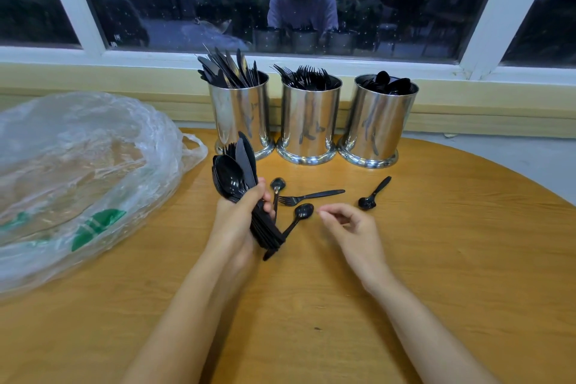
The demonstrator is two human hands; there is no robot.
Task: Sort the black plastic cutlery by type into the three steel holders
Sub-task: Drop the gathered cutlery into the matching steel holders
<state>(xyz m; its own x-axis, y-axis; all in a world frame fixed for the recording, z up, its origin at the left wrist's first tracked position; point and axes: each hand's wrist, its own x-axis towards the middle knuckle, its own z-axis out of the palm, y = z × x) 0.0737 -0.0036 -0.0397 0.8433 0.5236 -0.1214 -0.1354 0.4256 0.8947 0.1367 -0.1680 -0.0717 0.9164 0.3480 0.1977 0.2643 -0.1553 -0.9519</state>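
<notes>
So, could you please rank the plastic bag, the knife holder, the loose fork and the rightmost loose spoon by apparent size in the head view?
1. plastic bag
2. knife holder
3. loose fork
4. rightmost loose spoon
Fork and spoon lie at similar depth, so that gap looks real.
</notes>
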